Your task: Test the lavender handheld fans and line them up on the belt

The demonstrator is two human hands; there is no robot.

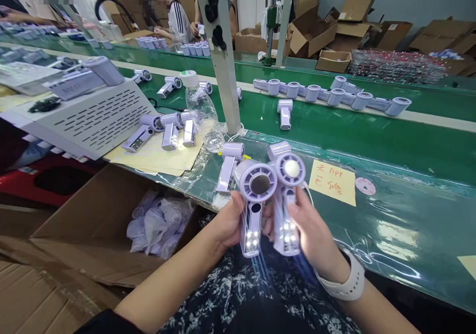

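Two handheld fans, one to each hand, are held side by side at the edge of a green bench (394,240). The left hand (229,222) grasps the left fan (258,183) by its handle, thumb against the outer side just below the round head, most of the fingers hidden behind. Fingertips show in the gap between the two handles, though whose they are is hard to tell. The right hand (315,227) grips the right fan (290,169), its thumb at the handle's outer edge below the head and its other fingers largely out of sight. Both heads face the camera, close together, the left one dark at its centre, the right one pale; the handles are blurred. A white watch (351,280) bands the right wrist. Just beyond the held pair lie a third fan (227,166) and, partly covered by the right head, a fourth fan (278,148). A yellow note (332,181) with red handwriting and a round sticker (365,186) lie to the right. At left, a clear bottle (203,111) stands near fans on yellow paper (159,161), beside a vented case (107,118). Below, an open carton (78,242) holds plastic bags (156,227).
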